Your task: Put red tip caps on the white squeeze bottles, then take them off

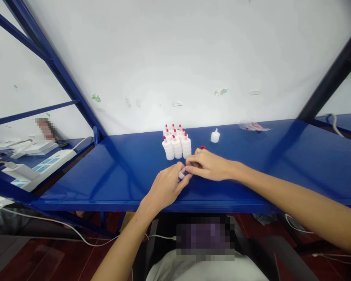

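Near the front of the blue table, my left hand (170, 182) is closed around a small white squeeze bottle (181, 175), most of which its fingers hide. My right hand (207, 164) pinches at the bottle's pointed tip; whether a cap sits between those fingertips is hidden. Just beyond both hands stands a tight group of several white bottles (177, 147) with red tips, upright in rows. One white bottle without a red tip (215, 136) stands apart at the back. Small red caps (203, 147) show just behind my right hand.
A clear plastic bag with red pieces (254, 127) lies by the wall on the blue table (128, 164). Blue frame posts (64, 78) rise at the left, a dark post (324, 78) at the right. A white power strip (51, 166) lies on the neighbouring table.
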A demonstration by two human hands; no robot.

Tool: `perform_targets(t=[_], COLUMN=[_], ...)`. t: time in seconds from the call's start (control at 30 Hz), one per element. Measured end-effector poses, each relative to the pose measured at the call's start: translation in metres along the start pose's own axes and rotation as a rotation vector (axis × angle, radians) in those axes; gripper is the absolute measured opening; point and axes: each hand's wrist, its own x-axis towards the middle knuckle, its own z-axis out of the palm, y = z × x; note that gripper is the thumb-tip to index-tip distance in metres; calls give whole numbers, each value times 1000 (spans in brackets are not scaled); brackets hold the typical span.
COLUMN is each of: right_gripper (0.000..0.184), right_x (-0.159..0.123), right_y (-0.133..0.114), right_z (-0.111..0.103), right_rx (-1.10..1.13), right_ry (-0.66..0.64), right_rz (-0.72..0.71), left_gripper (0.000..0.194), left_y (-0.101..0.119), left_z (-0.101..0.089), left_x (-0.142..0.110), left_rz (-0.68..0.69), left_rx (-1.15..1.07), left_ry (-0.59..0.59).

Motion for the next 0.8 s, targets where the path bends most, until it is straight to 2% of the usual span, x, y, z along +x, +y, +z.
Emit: perform_targets(t=[0.07, 0.13, 0.2, 0.23, 0.3, 0.37, 0.47, 0.57, 0.67, 0.8], right_gripper=[29, 26, 23, 23, 22, 19, 18, 22, 26, 30], right_x=[0, -1, -4, -6, -9, -12, -15, -15, -13, -12], right_y=[-1, 6, 22, 33, 59, 86, 115, 128, 131, 132], right_z=[9, 10, 1, -6, -22, -35, -42, -38, -34, -35], right_rx=[64, 115, 116, 84, -6, -141, -262, -307, -330, -318], right_ry=[19, 110, 310, 465, 800, 962, 904, 793, 743, 681], right_rz=[-48, -66, -34, 18, 186, 363, 582, 734, 800, 802], left_gripper=[18, 20, 36, 41, 31, 18, 19, 16, 17, 21], left_y=[0, 1, 2, 2, 3, 2, 0, 0, 1, 4], left_z=[0, -1, -2, -2, -2, -2, -2, -2, -2, -2], left_x=[0, 0, 0, 0, 0, -1, -1, 0, 0, -1], left_rz=[-6, -31, -71, -92, -111, -94, -56, -46, -43, -29], left_rx=[-52, -102, -134, -138, -126, -110, -113, -132, -134, -109], left_ry=[-8, -18, -20, -16, -13, -23, -18, 1, 9, 11])
